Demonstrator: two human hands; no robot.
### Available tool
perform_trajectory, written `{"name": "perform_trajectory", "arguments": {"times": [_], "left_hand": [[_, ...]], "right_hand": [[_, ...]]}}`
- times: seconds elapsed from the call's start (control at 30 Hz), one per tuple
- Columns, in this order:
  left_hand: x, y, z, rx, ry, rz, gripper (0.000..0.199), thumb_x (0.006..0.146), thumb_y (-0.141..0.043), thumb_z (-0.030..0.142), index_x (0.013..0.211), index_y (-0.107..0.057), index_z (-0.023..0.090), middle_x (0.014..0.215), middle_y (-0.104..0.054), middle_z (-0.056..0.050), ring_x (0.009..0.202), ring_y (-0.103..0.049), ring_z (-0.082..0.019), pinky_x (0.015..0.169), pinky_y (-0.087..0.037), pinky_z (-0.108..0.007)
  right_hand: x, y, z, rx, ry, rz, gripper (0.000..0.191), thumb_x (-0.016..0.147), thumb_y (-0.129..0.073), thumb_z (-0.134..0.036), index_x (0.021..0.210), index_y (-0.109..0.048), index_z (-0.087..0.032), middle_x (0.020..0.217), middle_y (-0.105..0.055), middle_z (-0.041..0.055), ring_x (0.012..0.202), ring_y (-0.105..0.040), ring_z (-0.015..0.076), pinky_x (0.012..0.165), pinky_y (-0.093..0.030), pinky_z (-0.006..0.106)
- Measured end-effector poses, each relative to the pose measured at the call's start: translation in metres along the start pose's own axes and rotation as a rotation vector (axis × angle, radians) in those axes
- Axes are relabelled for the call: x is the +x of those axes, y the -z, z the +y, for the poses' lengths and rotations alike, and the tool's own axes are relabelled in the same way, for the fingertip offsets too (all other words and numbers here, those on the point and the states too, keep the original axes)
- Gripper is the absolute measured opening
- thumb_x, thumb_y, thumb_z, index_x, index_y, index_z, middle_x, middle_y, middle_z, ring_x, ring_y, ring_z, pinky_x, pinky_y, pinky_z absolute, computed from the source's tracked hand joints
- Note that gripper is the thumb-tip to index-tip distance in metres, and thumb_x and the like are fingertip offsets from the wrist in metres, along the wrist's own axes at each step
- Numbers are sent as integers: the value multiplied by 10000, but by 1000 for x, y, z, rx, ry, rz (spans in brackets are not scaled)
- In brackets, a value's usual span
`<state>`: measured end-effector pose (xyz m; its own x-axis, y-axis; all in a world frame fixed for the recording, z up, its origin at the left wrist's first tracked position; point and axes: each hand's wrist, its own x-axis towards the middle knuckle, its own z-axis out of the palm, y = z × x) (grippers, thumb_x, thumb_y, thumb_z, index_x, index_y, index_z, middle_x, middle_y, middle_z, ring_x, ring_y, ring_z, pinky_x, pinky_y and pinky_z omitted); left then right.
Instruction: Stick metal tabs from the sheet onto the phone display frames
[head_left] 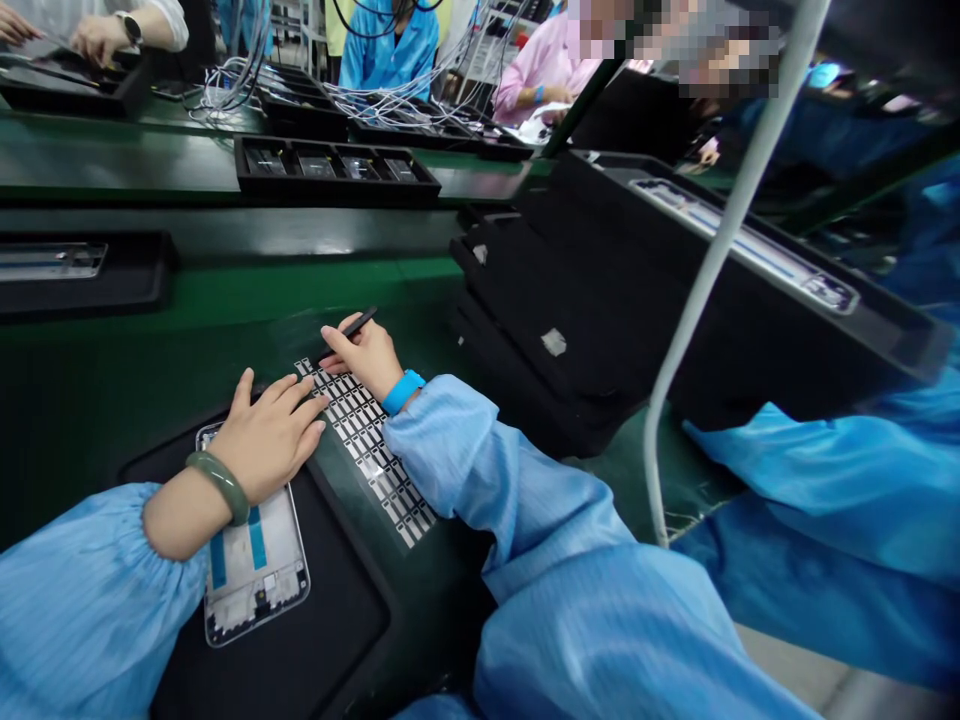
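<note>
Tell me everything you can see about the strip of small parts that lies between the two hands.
The strip of small parts is a long, narrow sheet bearing rows of small silvery rectangles on a dark grid. It lies flat on the green bench, running diagonally beside the black tray. The right hand, holding a black pen-like tool, rests on its far end; the left hand's fingertips touch its edge. The blue sleeve covers part of it.

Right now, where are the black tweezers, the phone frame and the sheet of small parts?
black tweezers [358, 322]: head view, upper shaft.
phone frame [255, 570]: head view, lower inner plate.
sheet of small parts [375, 460]: head view, middle rows.
</note>
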<state>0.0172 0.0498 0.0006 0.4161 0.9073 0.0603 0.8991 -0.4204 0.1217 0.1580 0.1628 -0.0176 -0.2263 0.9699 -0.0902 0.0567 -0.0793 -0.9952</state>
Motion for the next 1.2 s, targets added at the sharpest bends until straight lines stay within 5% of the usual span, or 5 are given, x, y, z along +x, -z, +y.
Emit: {"name": "perform_trajectory", "arguments": {"times": [0.57, 0.77, 0.87, 0.97, 1.2], "left_hand": [[0, -1, -2, -204, 38, 76, 342, 899, -392, 355, 1158, -580, 234, 1315, -545, -81, 1264, -434, -292, 1076, -96, -650], [-10, 19, -11, -401, 229, 266, 371, 900, -370, 474, 1048, -566, 196, 1099, -612, -66, 1046, -572, -183, 942, -443, -374], [-20, 29, -13, -558, 339, 318, 324, 880, -414, 478, 925, -590, 210, 991, -617, -28, 935, -594, -160, 845, -470, -297], [-29, 35, -14, -685, 394, 276, 273, 845, -472, 466, 871, -601, 227, 965, -609, -8, 904, -583, -164, 814, -457, -295], [-46, 45, -21, -561, 294, 55, 329, 855, -416, 512, 838, -567, 221, 931, -570, -28, 793, -576, -170, 739, -471, -331]], "right_hand": [[-1, 8, -17, 263, -145, -95, 125, 864, -533, -182, 759, -467, -164, 596, -636, -28, 483, -630, 58, 475, -535, 125], [-31, -2, -32, 434, 15, -199, 281, 768, -672, -350, 818, -448, -187, 627, -662, -45, 500, -643, 73, 485, -545, 145], [-43, -13, -38, 429, 58, -258, 343, 731, -697, -392, 839, -439, -193, 629, -662, -46, 496, -648, 88, 480, -550, 166], [-52, -21, -42, 372, 106, -310, 353, 715, -703, -402, 847, -453, -190, 640, -659, -45, 495, -648, 94, 479, -556, 184], [-64, -23, -47, 257, 163, -443, 304, 720, -704, -359, 836, -497, -169, 632, -631, -45, 505, -652, 97, 489, -553, 182]]}}
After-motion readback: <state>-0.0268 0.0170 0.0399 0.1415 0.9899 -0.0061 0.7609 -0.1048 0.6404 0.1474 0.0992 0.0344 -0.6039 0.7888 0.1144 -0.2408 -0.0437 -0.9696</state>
